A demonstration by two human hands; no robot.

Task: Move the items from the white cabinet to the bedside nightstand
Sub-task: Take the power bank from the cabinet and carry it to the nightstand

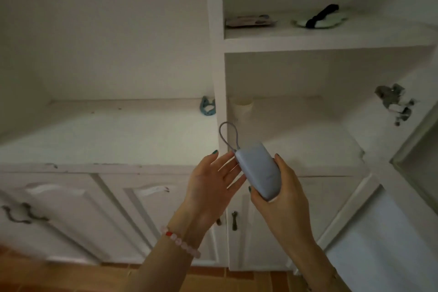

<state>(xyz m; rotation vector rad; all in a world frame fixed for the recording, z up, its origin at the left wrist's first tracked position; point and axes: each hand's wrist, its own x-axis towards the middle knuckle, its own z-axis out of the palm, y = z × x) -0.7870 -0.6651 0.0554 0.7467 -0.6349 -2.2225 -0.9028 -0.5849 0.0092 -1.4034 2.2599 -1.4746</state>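
My right hand (282, 197) grips a pale blue power bank (259, 169) with a grey cord loop at its top, held in front of the white cabinet (219, 73). My left hand (213, 182) is open, palm up, its fingertips touching the power bank's left edge. On the upper right shelf lie a flat printed packet (250, 21) and a pale green dish (331, 20) with a black hair tie (320, 15) across it. A small teal clip (208, 106) sits at the back right of the left shelf.
A paper cup (243, 108) stands at the back of the middle right shelf. The right cabinet door (403, 220) hangs open, with a damaged hinge spot (394, 102) on the side wall. Closed lower doors with dark handles (20, 214) are below. Terracotta floor tiles (213, 280) run underneath.
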